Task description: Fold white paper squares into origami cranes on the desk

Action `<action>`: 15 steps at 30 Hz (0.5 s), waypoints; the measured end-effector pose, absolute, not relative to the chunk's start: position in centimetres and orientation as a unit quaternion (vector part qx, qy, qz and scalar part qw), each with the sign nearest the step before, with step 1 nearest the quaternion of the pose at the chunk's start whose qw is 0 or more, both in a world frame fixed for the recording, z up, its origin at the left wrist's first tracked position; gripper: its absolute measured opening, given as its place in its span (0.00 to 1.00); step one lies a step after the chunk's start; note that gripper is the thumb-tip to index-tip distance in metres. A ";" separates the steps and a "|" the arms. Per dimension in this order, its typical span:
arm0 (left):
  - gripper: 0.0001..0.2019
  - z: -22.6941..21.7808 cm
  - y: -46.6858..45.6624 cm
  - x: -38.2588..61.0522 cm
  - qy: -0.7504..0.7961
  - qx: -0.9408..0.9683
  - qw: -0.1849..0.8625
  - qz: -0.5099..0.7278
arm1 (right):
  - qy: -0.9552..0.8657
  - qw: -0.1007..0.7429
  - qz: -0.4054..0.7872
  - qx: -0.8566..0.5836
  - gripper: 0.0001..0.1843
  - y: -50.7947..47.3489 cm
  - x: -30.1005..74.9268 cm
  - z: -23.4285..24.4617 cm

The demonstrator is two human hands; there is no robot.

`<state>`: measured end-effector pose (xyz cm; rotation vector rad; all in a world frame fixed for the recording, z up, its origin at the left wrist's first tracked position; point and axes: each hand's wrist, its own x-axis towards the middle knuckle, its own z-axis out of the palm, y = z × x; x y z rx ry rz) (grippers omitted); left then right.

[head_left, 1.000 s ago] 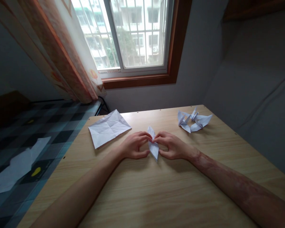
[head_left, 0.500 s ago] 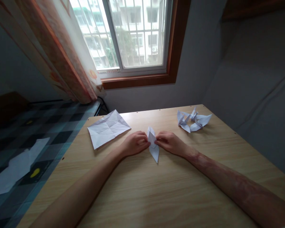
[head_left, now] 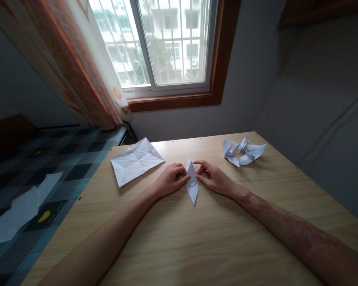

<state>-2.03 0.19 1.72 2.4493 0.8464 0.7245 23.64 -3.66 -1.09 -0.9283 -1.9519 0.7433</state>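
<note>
A small white folded paper [head_left: 192, 190], long and pointed toward me, lies on the wooden table [head_left: 173, 238] between my hands. Its left edge is pinched by my left hand [head_left: 172, 178], thumb on top and fingers curled. My right hand [head_left: 212, 177] grips the right edge with its thumb, while the index finger reaches to the paper's far tip. The fingertips partly hide the upper folds. Left of my hands lies a creased, unfolded paper sheet [head_left: 137, 162].
Several folded paper cranes [head_left: 252, 154] sit at the table's far right. Left of the table, a bed with a checked cover [head_left: 74, 153] holds torn white paper [head_left: 26, 208]. A barred window [head_left: 173, 47] and a curtain [head_left: 77, 71] are beyond.
The folded paper has turned slightly, its near point shifting left. My right index finger has lifted and stretched toward the paper's far tip; my left hand has barely moved.
</note>
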 end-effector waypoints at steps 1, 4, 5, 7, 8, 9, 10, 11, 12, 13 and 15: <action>0.18 1.7 0.2 -2.0 0.310 0.886 0.221 0.263 | -0.780 0.415 0.291 -0.367 0.29 -3.6 23.6 -1.2; 0.18 1.7 0.1 -2.0 0.312 0.885 0.219 0.266 | -0.790 0.415 0.268 -0.363 0.31 -3.7 23.6 -1.5; 0.18 1.7 0.1 -2.0 0.312 0.885 0.219 0.267 | -0.793 0.417 0.259 -0.360 0.32 -3.7 23.6 -1.5; 0.18 1.7 0.1 -2.0 0.312 0.885 0.220 0.265 | -0.795 0.426 0.244 -0.356 0.34 -3.7 23.6 -1.6; 0.18 1.7 0.1 -2.0 0.312 0.885 0.221 0.264 | -0.795 0.431 0.239 -0.354 0.34 -3.8 23.6 -1.6; 0.18 1.7 0.2 -2.0 0.313 0.885 0.222 0.263 | -0.795 0.434 0.236 -0.352 0.35 -3.8 23.5 -1.5; 0.18 1.6 0.2 -2.0 0.313 0.885 0.223 0.262 | -0.795 0.436 0.233 -0.351 0.34 -3.9 23.5 -1.5; 0.18 1.6 0.3 -2.0 0.313 0.885 0.223 0.261 | -0.797 0.434 0.231 -0.350 0.32 -3.9 23.5 -1.4; 0.17 1.5 0.3 -2.0 0.314 0.885 0.223 0.261 | -0.801 0.430 0.229 -0.349 0.29 -3.9 23.5 -1.3; 0.17 1.4 0.3 -2.0 0.314 0.885 0.222 0.262 | -0.805 0.423 0.228 -0.348 0.26 -4.0 23.5 -1.2; 0.17 1.2 0.4 -2.0 0.316 0.884 0.221 0.263 | -0.812 0.410 0.226 -0.348 0.19 -4.0 23.5 -1.0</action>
